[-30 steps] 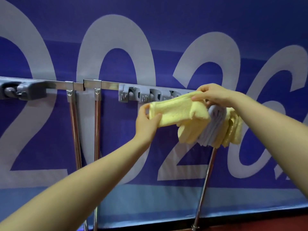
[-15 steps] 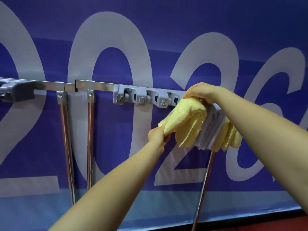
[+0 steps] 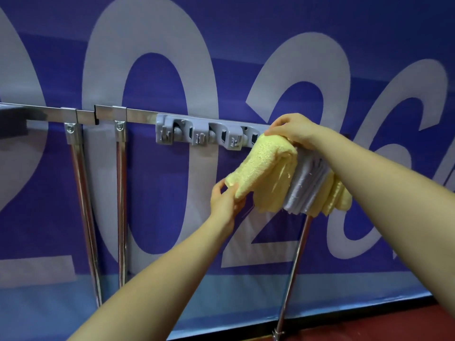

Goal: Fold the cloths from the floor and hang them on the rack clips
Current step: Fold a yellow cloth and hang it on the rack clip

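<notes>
I note my right hand pressing the yellow cloth top against the grey clip rack; my left hand pinches its lower corner.

A folded yellow terry cloth hangs slantwise from the right end of the grey plastic clip rack, its upper end bunched against the rack's rightmost clip and its lower corner pulled down and to the left. The left hand pinches that lower corner between thumb and fingers, while the right hand presses down on the cloth's top at the clip. Just to its right a folded pale lilac cloth hangs in pleats, touching the yellow one, and beyond it a second yellow cloth hangs partly hidden behind the right forearm.
</notes>
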Available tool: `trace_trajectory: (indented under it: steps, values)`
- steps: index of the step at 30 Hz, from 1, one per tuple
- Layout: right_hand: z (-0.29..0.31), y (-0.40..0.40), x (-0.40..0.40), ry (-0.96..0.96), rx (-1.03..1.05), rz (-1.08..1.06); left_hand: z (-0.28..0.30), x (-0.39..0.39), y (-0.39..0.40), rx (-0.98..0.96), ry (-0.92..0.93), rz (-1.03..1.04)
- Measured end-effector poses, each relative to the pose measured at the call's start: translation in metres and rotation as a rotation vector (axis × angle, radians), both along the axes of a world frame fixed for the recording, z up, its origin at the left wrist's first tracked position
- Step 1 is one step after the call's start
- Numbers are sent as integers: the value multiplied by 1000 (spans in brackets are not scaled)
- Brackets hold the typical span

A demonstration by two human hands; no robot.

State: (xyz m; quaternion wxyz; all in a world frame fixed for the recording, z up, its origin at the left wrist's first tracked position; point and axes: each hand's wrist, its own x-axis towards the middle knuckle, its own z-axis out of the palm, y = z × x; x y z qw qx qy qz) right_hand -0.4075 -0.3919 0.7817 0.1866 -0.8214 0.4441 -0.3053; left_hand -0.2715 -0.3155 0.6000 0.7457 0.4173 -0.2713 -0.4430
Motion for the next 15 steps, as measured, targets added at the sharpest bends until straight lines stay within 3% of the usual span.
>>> trace_trajectory:
  steps: [4, 8, 13, 15]
  values:
    - [-5, 2, 2, 12, -221, -76, -7, -21, -2, 83, -81, -187]
    - [-15, 12, -3, 74, -246, -50, 2, -46, 5, 54, -36, -296]
    - [-33, 17, -17, 85, -189, -90, 3, -51, -9, 109, -23, -140]
    - [-40, 18, -17, 98, -193, -124, 3, -49, -15, 133, -106, -67]
